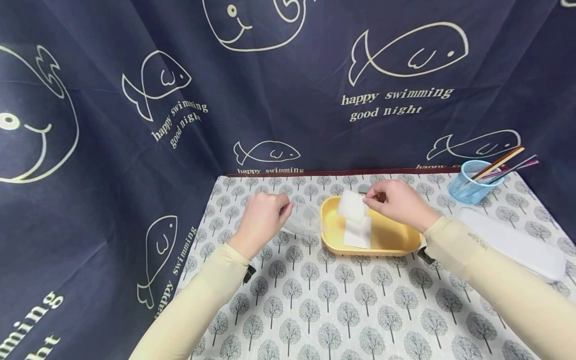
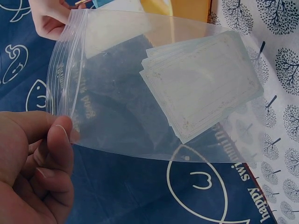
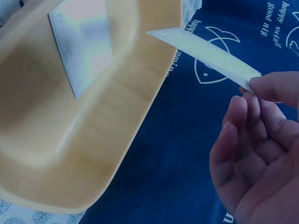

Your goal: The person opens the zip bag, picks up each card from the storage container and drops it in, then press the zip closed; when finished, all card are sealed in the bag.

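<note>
The left hand point(image 1: 263, 215) pinches a clear bag point(image 2: 112, 102) with cards point(image 2: 201, 88) inside. The right hand point(image 1: 398, 201) pinches a thin white card point(image 1: 352, 206) over a yellow tray point(image 1: 391, 235).

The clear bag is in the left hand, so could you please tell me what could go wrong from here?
The left hand pinches the clear bag near one corner, so the bag might slip or swing. The right hand pinches the white card by one end, so it could fall into the yellow tray.
</note>
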`<state>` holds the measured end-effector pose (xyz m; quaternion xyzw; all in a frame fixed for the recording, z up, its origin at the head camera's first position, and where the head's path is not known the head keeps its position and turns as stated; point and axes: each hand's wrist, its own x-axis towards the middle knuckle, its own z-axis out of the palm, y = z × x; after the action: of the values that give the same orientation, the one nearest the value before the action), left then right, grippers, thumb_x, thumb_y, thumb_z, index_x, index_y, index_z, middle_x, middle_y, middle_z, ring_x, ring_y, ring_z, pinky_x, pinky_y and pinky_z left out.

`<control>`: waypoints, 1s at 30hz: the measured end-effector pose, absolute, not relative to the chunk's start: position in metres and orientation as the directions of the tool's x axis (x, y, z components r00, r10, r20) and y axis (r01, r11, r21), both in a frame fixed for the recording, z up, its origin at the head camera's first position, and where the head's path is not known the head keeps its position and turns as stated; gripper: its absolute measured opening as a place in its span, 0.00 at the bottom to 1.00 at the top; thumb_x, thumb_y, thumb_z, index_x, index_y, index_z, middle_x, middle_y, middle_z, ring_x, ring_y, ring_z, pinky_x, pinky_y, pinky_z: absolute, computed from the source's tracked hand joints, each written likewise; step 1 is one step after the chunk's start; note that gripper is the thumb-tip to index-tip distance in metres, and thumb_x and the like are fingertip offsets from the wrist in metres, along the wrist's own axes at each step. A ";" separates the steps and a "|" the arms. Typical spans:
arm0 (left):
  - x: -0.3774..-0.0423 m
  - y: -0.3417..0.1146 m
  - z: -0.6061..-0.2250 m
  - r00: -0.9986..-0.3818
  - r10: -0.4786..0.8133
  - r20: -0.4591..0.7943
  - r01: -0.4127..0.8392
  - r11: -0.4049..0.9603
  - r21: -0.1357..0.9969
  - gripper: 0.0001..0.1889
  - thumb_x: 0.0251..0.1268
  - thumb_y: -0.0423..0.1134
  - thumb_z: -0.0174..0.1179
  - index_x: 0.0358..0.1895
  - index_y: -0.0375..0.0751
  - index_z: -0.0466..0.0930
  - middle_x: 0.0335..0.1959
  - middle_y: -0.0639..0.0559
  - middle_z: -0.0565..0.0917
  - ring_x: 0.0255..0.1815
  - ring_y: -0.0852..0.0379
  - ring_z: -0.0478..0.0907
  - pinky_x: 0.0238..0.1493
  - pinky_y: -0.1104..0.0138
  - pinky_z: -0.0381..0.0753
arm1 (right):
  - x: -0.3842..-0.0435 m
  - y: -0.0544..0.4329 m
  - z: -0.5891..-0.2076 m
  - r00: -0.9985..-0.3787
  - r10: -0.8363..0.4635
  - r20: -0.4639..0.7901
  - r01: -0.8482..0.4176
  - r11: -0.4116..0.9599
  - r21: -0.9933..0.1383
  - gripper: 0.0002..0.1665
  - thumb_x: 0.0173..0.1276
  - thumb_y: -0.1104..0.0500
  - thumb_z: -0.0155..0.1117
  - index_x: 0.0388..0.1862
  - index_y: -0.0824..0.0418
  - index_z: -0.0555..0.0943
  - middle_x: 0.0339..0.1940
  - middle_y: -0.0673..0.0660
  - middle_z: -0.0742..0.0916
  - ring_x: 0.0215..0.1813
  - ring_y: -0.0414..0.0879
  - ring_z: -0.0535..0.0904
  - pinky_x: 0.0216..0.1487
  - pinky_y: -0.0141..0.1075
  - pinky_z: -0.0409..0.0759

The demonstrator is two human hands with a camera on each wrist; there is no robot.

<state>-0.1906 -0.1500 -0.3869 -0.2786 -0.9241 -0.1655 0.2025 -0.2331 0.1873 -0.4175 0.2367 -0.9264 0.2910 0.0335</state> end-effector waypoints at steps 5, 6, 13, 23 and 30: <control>-0.190 -0.150 -0.386 -0.764 0.450 0.463 0.580 0.793 0.187 0.15 0.70 0.33 0.68 0.21 0.45 0.81 0.14 0.58 0.77 0.15 0.63 0.71 0.24 0.67 0.77 | -0.231 0.187 -0.415 -0.871 -0.411 0.269 -0.491 0.701 -0.518 0.05 0.71 0.60 0.69 0.33 0.55 0.87 0.30 0.47 0.87 0.33 0.43 0.79 0.40 0.42 0.78; -0.190 -0.150 -0.386 -0.764 0.450 0.461 0.579 0.794 0.184 0.15 0.70 0.34 0.68 0.21 0.45 0.81 0.14 0.58 0.77 0.15 0.63 0.71 0.24 0.68 0.77 | -0.231 0.186 -0.414 -0.864 -0.409 0.294 -0.504 0.692 -0.516 0.05 0.70 0.60 0.69 0.32 0.54 0.86 0.30 0.46 0.87 0.33 0.42 0.79 0.39 0.41 0.79; -0.189 -0.147 -0.385 -0.773 0.448 0.449 0.570 0.802 0.179 0.14 0.71 0.35 0.68 0.23 0.44 0.82 0.15 0.57 0.79 0.15 0.63 0.72 0.24 0.69 0.77 | -0.222 0.176 -0.400 -0.794 -0.373 0.479 -0.598 0.620 -0.508 0.08 0.67 0.63 0.72 0.30 0.51 0.85 0.29 0.42 0.84 0.30 0.39 0.78 0.33 0.35 0.80; -0.189 -0.146 -0.385 -0.774 0.444 0.451 0.567 0.804 0.181 0.14 0.71 0.35 0.68 0.23 0.44 0.83 0.16 0.56 0.81 0.16 0.63 0.74 0.24 0.69 0.77 | -0.203 0.152 -0.382 -0.663 -0.397 0.635 -0.746 0.418 -0.518 0.15 0.62 0.70 0.72 0.29 0.49 0.83 0.27 0.40 0.80 0.28 0.36 0.76 0.28 0.27 0.76; -0.189 -0.145 -0.385 -0.773 0.443 0.454 0.567 0.803 0.183 0.14 0.69 0.34 0.69 0.22 0.44 0.82 0.16 0.56 0.80 0.16 0.62 0.73 0.23 0.68 0.77 | -0.193 0.142 -0.375 -0.628 -0.395 0.670 -0.778 0.350 -0.522 0.16 0.61 0.71 0.73 0.29 0.49 0.84 0.27 0.40 0.81 0.29 0.35 0.76 0.28 0.29 0.76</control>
<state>-0.1892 -0.1450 -0.3850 -0.2719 -0.9285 -0.1567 0.1984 -0.1933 0.1416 -0.3751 0.3707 -0.7913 0.4333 0.2207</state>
